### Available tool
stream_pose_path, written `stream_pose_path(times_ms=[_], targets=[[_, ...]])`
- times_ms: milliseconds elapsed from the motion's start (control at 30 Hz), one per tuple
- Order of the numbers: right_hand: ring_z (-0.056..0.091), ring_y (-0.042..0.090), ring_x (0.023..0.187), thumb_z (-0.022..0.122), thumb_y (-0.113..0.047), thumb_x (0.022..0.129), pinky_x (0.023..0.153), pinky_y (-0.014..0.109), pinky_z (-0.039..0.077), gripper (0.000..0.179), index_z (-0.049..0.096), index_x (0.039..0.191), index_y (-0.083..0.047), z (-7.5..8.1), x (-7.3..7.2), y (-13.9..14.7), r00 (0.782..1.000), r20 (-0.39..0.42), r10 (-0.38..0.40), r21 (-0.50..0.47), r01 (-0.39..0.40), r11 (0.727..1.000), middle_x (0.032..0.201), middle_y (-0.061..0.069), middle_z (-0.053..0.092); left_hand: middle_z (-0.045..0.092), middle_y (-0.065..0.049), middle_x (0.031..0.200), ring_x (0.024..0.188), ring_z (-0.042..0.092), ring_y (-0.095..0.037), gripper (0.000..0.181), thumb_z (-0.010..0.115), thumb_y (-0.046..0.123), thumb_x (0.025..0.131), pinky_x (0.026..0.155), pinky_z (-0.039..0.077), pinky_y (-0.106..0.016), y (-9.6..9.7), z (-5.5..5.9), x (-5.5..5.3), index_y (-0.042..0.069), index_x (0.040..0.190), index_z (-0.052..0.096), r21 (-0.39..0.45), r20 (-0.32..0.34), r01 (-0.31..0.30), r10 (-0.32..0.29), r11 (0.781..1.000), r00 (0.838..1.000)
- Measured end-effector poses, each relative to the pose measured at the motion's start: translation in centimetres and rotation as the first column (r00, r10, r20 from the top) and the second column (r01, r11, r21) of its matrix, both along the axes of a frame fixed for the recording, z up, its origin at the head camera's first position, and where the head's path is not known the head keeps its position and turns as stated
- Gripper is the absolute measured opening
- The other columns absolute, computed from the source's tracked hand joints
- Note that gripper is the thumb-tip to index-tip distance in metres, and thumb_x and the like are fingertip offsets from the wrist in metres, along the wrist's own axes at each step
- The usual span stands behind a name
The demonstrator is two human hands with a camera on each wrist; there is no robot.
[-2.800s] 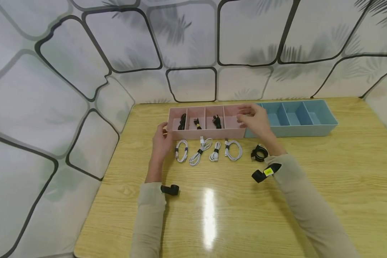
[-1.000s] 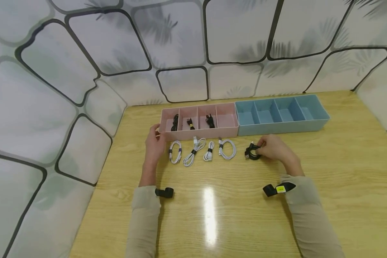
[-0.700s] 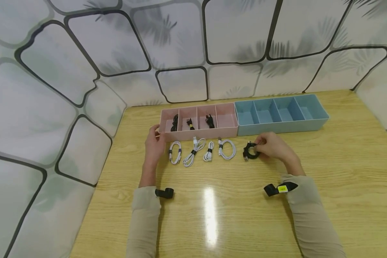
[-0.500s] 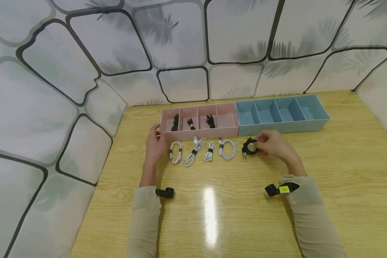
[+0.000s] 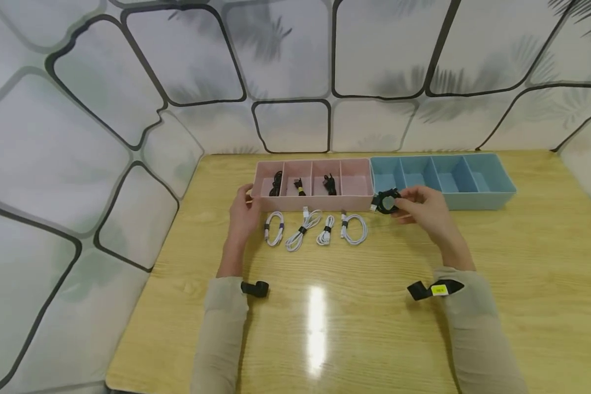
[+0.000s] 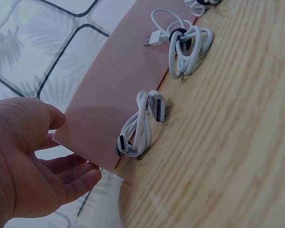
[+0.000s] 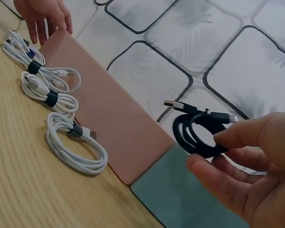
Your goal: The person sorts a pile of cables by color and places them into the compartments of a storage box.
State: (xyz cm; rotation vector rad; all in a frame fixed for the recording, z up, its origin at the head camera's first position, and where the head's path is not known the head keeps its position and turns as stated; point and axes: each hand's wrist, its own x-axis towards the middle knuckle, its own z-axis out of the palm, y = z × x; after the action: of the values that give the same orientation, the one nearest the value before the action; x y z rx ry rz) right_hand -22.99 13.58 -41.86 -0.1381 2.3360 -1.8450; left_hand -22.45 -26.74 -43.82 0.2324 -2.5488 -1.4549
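Observation:
My right hand (image 5: 426, 213) pinches a coiled black USB cable (image 5: 387, 202) between thumb and fingers, raised in front of the blue divided box. In the right wrist view the cable (image 7: 199, 135) shows its metal plug and a small connector at the top of the coil. My left hand (image 5: 244, 214) rests at the left end of the pink divided box (image 5: 320, 204). In the left wrist view its relaxed fingers (image 6: 80, 187) lie along the box's end, thumb close to the corner. Black cables (image 5: 276, 184) sit in the pink box's three left compartments; its rightmost one holds nothing.
Several white coiled cables (image 5: 356, 230) lie in a row on the wooden table (image 5: 374, 328) before the pink box. The blue divided box (image 5: 477, 201) adjoins the pink one on the right. A patterned wall (image 5: 290, 128) rises behind both.
My right hand has gone from above the pink box down to the black cable, pinched it and lifted it up towards the boxes. The left hand stays at the pink box's end.

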Motion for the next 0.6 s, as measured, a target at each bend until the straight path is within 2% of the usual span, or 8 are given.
stream_pose_path(times_ms=[100, 200, 400, 600], targets=[[0.073, 0.017, 0.079, 0.066, -0.020, 0.096, 0.076, 0.040, 0.060, 0.033, 0.053, 0.117, 0.003, 0.3, -0.7, -0.3, 0.997, 0.038, -0.070, -0.061, 0.072, 0.996, 0.095, 0.002, 0.065, 0.056, -0.026, 0.129, 0.113, 0.058, -0.039, 0.042, 0.048, 0.014, 0.102, 0.096, 0.049, -0.049, 0.1, -0.1, -0.1, 0.002, 0.143, 0.044, 0.005, 0.011, -0.005, 0.005, 1.000, 1.000], [0.073, 0.014, 0.077, 0.065, -0.021, 0.096, 0.076, 0.038, 0.060, 0.036, 0.052, 0.120, 0.003, 0.6, -1.7, -0.8, 0.992, 0.068, -0.105, -0.088, 0.111, 0.990, 0.096, 0.003, 0.064, 0.056, -0.026, 0.129, 0.114, 0.058, -0.038, 0.042, 0.048, 0.015, 0.102, 0.097, 0.048, -0.049, -0.1, -0.2, 0.1, 0.003, 0.142, 0.045, 0.000, 0.007, -0.014, 0.014, 1.000, 1.000], [0.072, 0.009, 0.072, 0.065, -0.019, 0.096, 0.070, 0.028, 0.060, 0.046, 0.048, 0.130, 0.008, 0.7, -3.2, -1.4, 0.988, 0.119, -0.101, -0.112, 0.114, 0.987, 0.091, -0.001, 0.066, 0.056, -0.025, 0.129, 0.114, 0.058, -0.037, 0.041, 0.048, 0.015, 0.103, 0.097, 0.048, -0.049, -0.1, -0.3, 0.1, 0.003, 0.142, 0.045, -0.009, -0.006, -0.014, 0.014, 1.000, 1.000], [0.072, 0.010, 0.070, 0.066, -0.020, 0.096, 0.069, 0.027, 0.060, 0.050, 0.048, 0.132, 0.010, 0.7, -3.9, -2.0, 0.982, 0.160, -0.103, -0.130, 0.124, 0.984, 0.088, 0.003, 0.067, 0.055, -0.025, 0.130, 0.116, 0.057, -0.038, 0.042, 0.048, 0.015, 0.103, 0.099, 0.047, -0.049, 0.1, -0.1, 0.1, 0.003, 0.143, 0.044, -0.007, -0.004, -0.006, 0.006, 1.000, 1.000]])
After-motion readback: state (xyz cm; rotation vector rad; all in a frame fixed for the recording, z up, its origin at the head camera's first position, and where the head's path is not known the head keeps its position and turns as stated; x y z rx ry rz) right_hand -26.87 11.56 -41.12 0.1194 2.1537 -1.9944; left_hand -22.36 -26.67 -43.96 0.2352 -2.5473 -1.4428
